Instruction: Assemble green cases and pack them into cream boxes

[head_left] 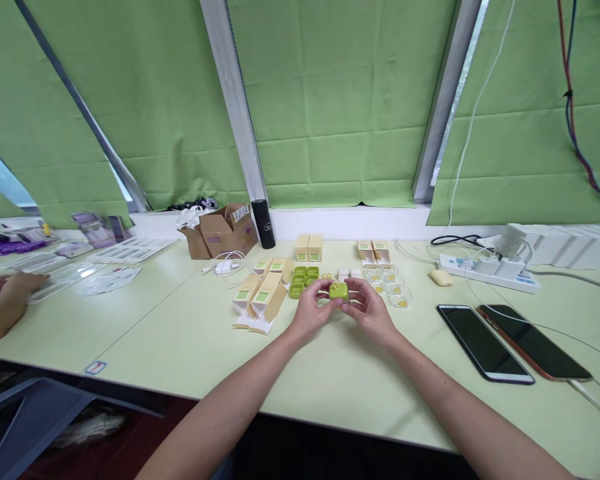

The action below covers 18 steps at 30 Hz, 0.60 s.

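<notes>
Between my two hands, just above the table, is a small green case with rounded corners and a pale yellow loop on top. My left hand grips its left side with thumb and fingers, and my right hand pinches its right side. Behind my left hand lie several green open-topped pieces in a cluster. Clear round plastic pieces with yellow centres sit beyond my right hand. Small white blocks show behind the case, partly hidden. Yellow cartons with green windows stand left of my left hand.
More cartons stand farther back. At the back left are a cardboard box and a black bottle. Two phones and a power strip with cables lie right. Another person's hand is at far left.
</notes>
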{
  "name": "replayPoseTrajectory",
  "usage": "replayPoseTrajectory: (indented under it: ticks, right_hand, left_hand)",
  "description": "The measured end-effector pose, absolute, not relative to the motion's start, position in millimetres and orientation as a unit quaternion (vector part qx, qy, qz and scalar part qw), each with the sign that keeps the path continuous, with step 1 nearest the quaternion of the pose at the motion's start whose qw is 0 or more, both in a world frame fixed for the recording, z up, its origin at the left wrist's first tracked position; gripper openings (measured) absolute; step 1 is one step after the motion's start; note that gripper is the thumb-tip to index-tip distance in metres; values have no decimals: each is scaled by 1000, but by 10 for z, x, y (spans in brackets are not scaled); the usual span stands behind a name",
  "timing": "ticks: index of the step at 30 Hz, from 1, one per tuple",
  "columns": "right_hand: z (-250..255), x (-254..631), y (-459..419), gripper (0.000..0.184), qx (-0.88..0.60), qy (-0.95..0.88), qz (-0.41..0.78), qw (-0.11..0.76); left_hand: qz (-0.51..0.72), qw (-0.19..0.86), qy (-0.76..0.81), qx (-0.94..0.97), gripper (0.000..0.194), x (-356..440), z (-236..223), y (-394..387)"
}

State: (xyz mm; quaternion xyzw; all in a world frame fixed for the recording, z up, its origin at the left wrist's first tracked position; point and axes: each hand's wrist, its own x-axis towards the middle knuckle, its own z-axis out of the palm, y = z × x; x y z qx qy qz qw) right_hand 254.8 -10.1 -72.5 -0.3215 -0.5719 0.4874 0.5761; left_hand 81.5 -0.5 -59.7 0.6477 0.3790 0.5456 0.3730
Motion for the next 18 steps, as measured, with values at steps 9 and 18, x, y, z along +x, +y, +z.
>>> replayPoseTrajectory:
  ticks: [9,18]
  right_hand:
    - [-640,2564,-133,57,-287,-560,511,586]
    - [-612,2592,-126,53,-289,-552,528,577]
  left_hand:
    - [544,360,334,680,58,821,-551,-97]
    - [544,319,351,692,54,840,-568,-95]
